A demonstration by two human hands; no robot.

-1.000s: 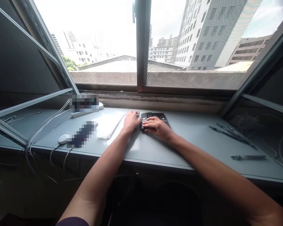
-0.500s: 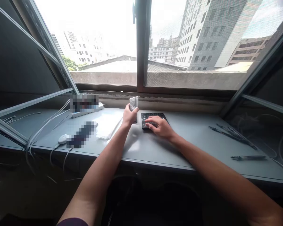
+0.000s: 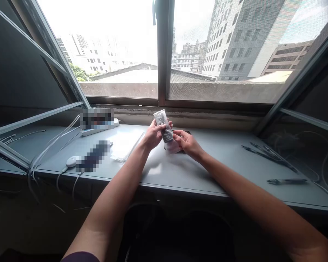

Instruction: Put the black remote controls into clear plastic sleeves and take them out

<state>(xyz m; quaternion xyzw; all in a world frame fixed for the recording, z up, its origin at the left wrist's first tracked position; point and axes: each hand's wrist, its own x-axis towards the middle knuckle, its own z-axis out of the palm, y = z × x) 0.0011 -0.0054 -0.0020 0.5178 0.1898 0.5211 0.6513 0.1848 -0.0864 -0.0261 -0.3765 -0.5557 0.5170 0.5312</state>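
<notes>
A dark, slim item in a translucent plastic bag [image 3: 165,127] is held up above the table, tilted. My left hand [image 3: 153,135] is closed round its upper part, thumb across the front. At the bag's lower right, my right hand [image 3: 189,143] pinches the plastic with thumb and fingertips. The loose lower end of the bag hangs beneath the fingers. Just behind my right hand lies a flat black thing with buttons [image 3: 186,131], mostly hidden by the hand and the bag.
Clear plastic bags [image 3: 127,147] lie left of my hands. Further left are a blurred-out dark object [image 3: 94,156], a white round plug [image 3: 71,161] and a white power strip [image 3: 101,130] with cables. Several pens [image 3: 270,156] and a single pen [image 3: 287,181] lie right. Metal struts [image 3: 38,118] flank the table.
My right hand has left the black button-covered thing and now grips the bag. The bagged item in my left hand has moved right and tilted, with more of it showing.
</notes>
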